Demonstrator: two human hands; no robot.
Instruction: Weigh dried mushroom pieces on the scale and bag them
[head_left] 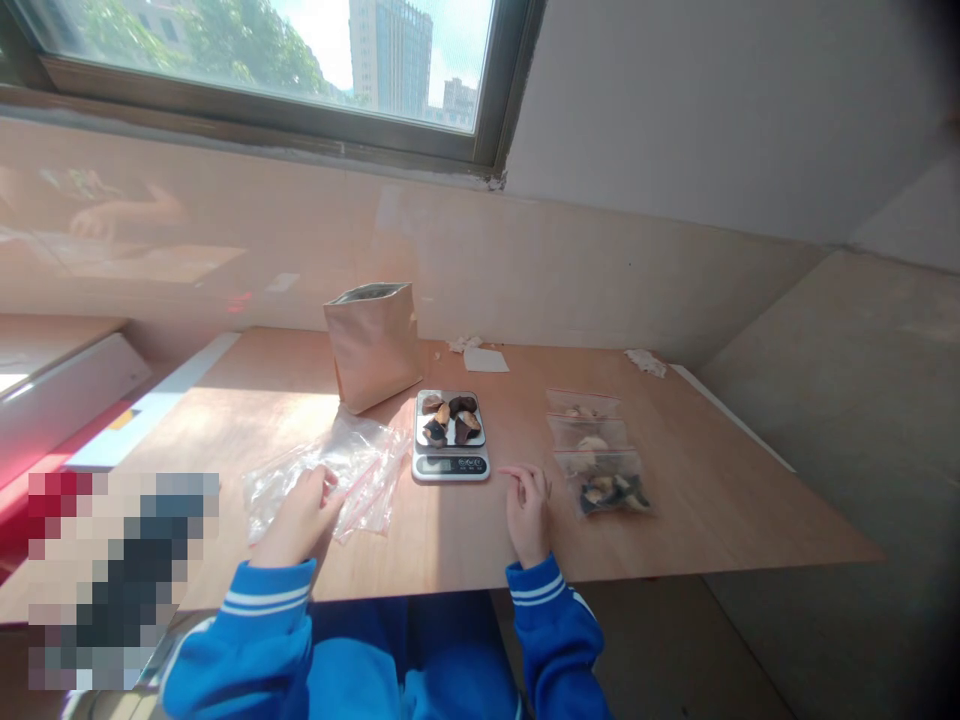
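Note:
My left hand (301, 512) rests on a loose pile of clear zip bags (379, 500), its fingers loosely bent and the thumb apart from them. My right hand (529, 510) is at the right of a small digital kitchen scale (451, 450), the index finger stretched toward it and the other fingers bent; it holds nothing. On the scale's plate lie several dark brown and tan dried pieces (450, 420), perhaps dried mushrooms. The display is too small to read.
A brown paper pouch (375, 345) stands with its top open behind the scale. Right of my right hand lie filled zip bags (611, 490) of similar pieces. White paper (486, 360) and crumpled tissue (645, 363) lie at the table's back edge.

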